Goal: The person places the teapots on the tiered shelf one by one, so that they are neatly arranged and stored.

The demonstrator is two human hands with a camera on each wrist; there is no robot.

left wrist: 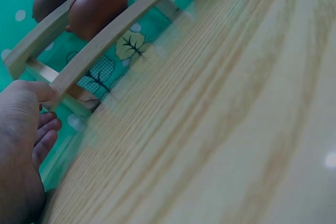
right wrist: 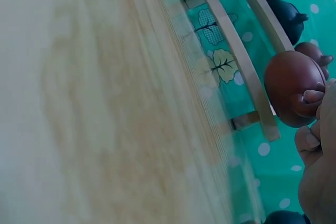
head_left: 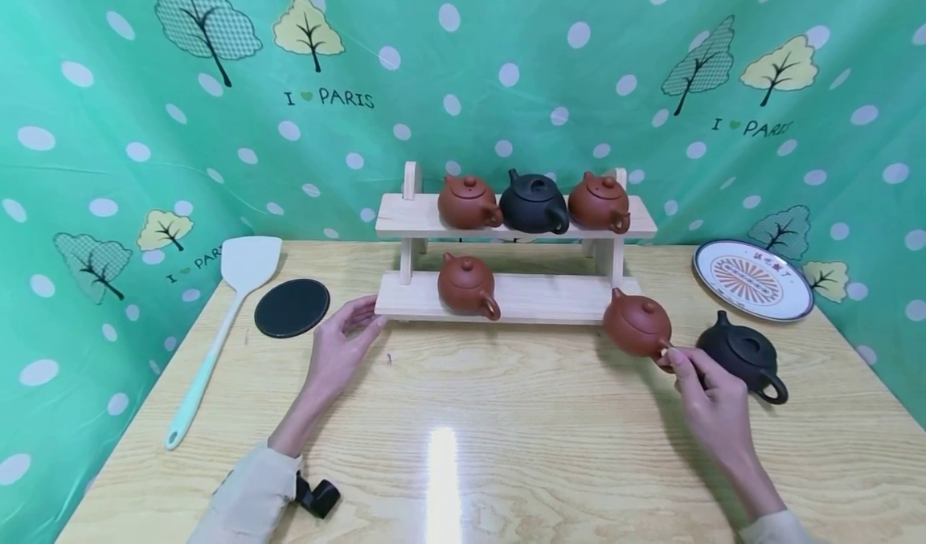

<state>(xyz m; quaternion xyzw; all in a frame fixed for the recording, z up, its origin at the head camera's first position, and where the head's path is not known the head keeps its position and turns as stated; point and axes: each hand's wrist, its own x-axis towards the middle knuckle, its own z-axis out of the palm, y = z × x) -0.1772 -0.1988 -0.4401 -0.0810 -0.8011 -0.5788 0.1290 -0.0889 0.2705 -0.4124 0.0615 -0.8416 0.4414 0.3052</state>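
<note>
My right hand (head_left: 712,403) pinches the handle of a reddish-brown teapot (head_left: 637,325), held at the right end of the lower shelf. In the right wrist view this teapot (right wrist: 294,88) hangs beside the shelf end, fingers at its handle. My left hand (head_left: 340,347) holds the left end of the two-tier wooden rack (head_left: 550,296) at the lower shelf; in the left wrist view the thumb lies on the shelf's corner. Another brown teapot (head_left: 466,284) stands on the lower shelf. The upper shelf bears a brown teapot (head_left: 468,202), a black teapot (head_left: 534,204) and a brown teapot (head_left: 599,201).
A second black teapot (head_left: 739,355) stands on the table right of my right hand, before a patterned plate (head_left: 796,303). At left lie a black round coaster (head_left: 292,308) and a white spatula (head_left: 249,267) with a pale green handle. Green curtain (head_left: 434,54) hangs behind.
</note>
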